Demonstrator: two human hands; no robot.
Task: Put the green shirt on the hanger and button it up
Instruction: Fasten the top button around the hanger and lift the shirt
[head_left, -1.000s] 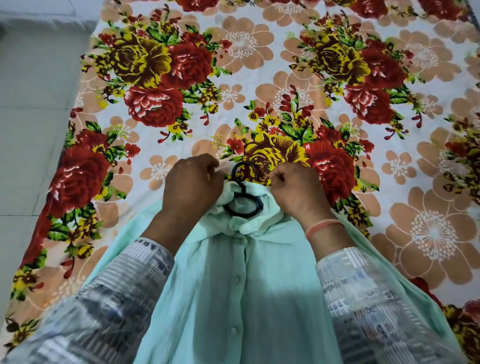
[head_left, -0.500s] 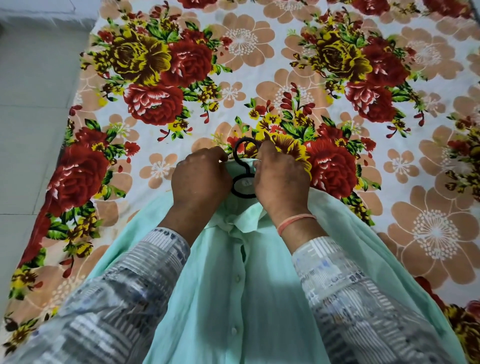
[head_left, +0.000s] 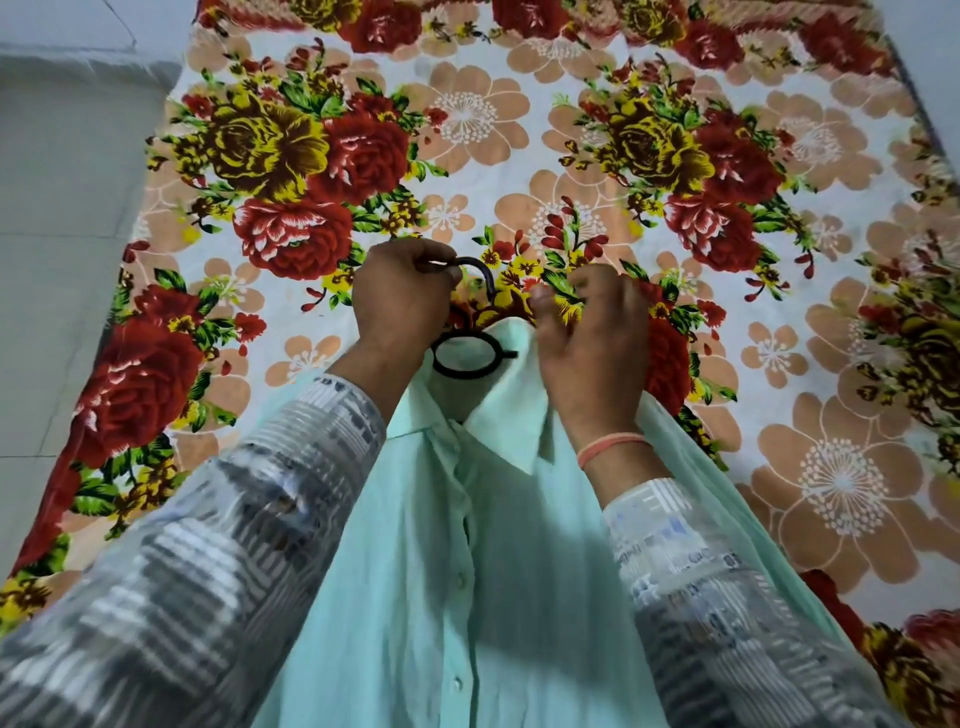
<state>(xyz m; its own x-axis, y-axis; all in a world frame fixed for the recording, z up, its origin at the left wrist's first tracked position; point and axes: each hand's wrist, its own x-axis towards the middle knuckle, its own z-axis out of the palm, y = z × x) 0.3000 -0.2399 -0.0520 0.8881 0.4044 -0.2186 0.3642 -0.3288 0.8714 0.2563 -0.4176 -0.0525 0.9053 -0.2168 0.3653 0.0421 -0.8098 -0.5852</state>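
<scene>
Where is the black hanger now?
Head view, centre: the black hanger is gripped by its hook in the left hand, its ring lying at the collar of the green shirt, left of the right hand.

Pale mint green, that shirt, plain all over, and its small buttons match it. The hanger comes up solid black against it. Underneath, the sheet is a riot: white ground, big red roses, mustard-yellow roses shaded brown, flat peach blossoms with white centres, bright green leaves. The sleeves carry a grey-and-white print of broken stripes and blocks. One wristband, salmon orange. Off to the side, the floor is plain pale grey.
</scene>
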